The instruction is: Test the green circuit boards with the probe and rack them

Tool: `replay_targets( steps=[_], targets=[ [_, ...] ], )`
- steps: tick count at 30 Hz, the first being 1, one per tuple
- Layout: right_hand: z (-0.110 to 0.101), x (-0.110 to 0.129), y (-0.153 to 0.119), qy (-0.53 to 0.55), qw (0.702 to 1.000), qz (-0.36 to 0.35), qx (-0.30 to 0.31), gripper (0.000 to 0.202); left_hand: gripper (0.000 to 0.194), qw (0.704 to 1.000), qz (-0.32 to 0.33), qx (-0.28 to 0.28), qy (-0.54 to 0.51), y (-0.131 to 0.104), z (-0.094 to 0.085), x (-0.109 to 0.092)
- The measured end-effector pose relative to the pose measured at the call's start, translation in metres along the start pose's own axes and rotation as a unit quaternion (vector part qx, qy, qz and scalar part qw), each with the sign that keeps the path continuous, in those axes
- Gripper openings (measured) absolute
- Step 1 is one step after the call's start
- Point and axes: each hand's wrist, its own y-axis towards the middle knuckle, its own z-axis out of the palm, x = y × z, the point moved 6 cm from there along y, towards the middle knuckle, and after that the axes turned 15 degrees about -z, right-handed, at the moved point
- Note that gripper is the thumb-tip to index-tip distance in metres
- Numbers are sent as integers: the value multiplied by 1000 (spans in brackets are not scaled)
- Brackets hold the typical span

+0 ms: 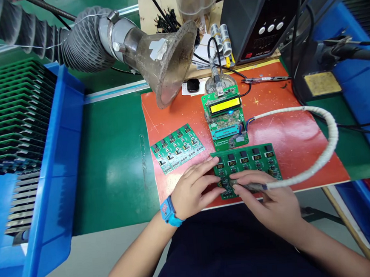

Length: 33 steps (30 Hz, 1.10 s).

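Note:
A green circuit board panel [249, 161] with rows of small digit displays lies near the mat's front edge. My left hand [192, 189], wearing a blue wristband [169, 211], rests its fingertips on the panel's left edge and grips it there. In my right hand [269, 196] is a probe [252, 187] at the end of a white-wrapped cable [330, 140]; its tip meets the lower left of the panel, partly hidden by the fingers. Behind the panel is a programmer board [228, 141] with a lit yellow screen. A second circuit board panel [177, 147] lies to the left.
On the left, a blue bin [72, 85] holds a rack of stacked green boards [16, 113]. A fume extraction hood [169, 63] overhangs the orange mat [301, 146]. At the back right stand a black soldering station [266, 25] and a yellow sponge [322, 83].

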Motion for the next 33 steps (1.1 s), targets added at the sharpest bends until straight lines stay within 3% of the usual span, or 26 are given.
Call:
replay_targets(
  steps=[21,23,28,33],
  targets=[
    [-1,2,5,-8,1000,-8,-2,15,17,999,-9,-3,-44,-3,0,5],
    [-2,2,5,-11,1000,-10,-1,14,26,1000,-6,1,-24,-2,1,2],
    [-3,3,6,-20,1000,-5,2,12,87,998,-20,32,52,-4,9,0],
    [-2,3,5,-20,1000,-6,1,12,99,995,-4,41,92,-4,13,-1]
  ],
)
